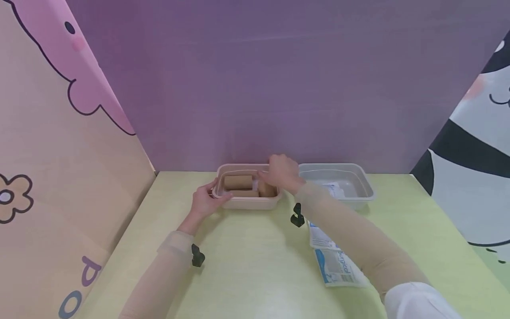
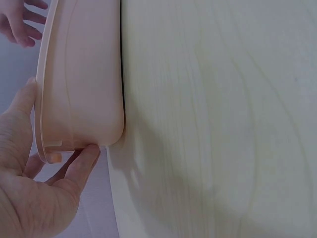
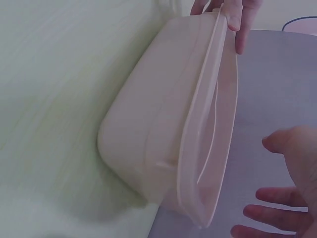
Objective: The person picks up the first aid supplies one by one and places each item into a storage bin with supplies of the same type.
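A pink plastic bin (image 1: 249, 204) stands at the back of the table with several tan rolls (image 1: 237, 182) inside that look like bandage rolls. My left hand (image 1: 204, 203) grips the bin's left end, thumb on the rim and fingers against the end wall, as the left wrist view shows. My right hand (image 1: 282, 172) hovers over the bin's right end. In the right wrist view its fingers (image 3: 277, 217) are spread, apart from the bin, and hold nothing. Part of the bin's right rim is hidden behind that hand in the head view.
Right of the pink bin stands a grey bin (image 1: 354, 177) with a white packet (image 1: 334, 189) in it. Flat packets, one a blue-and-white surgical packet (image 1: 338, 268), lie on the table under my right forearm. A purple panel (image 1: 255, 88) rises directly behind the bins.
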